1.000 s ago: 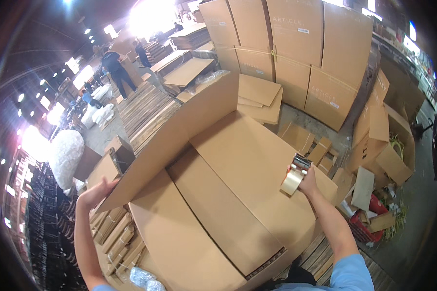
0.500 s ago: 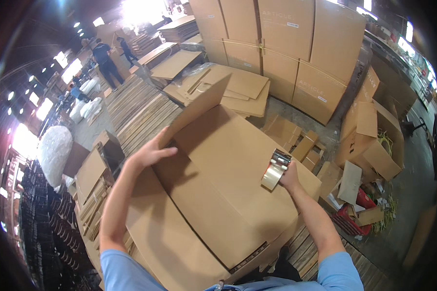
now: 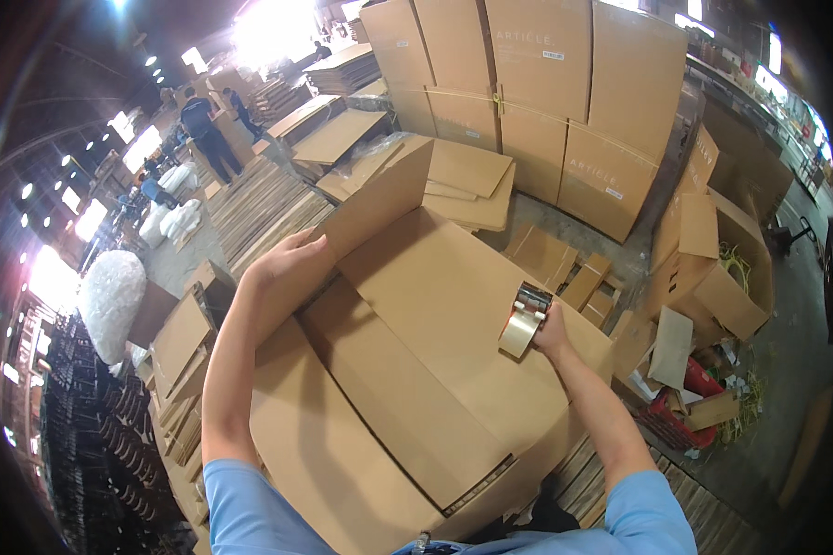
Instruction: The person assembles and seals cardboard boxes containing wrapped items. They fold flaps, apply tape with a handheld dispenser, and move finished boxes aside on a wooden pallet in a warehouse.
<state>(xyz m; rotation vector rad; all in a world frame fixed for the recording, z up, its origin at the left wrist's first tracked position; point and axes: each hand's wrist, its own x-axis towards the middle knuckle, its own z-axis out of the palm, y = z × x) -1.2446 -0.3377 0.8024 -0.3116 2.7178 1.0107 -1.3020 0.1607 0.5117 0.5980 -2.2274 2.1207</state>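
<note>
A large cardboard box (image 3: 472, 333) lies in front of me, its top partly covered by long flaps that leave a dark gap at the far left. One wide flap (image 3: 379, 199) stands raised along the far left side. My left hand (image 3: 287, 261) is closed at that flap's upper edge, fingers bent; its thumb is hard to make out. Over the right part of the box top, my right hand (image 3: 553, 331) grips a tape dispenser (image 3: 526, 319) carrying a roll of clear tape. The hand hides most of its handle.
Tall stacked cartons (image 3: 537, 102) stand behind the box, beside flat cardboard sheets (image 3: 472, 180). At right are an open carton (image 3: 713, 264) and a red basket (image 3: 671, 421) of scraps. Wooden slats (image 3: 264, 208) lie at far left, where other people (image 3: 208, 134) stand.
My left hand has moved up and slightly left along the raised flap, its thumb no longer reaching inside. The flap leans further outward. The right hand with the tape dispenser stays nearly in place.
</note>
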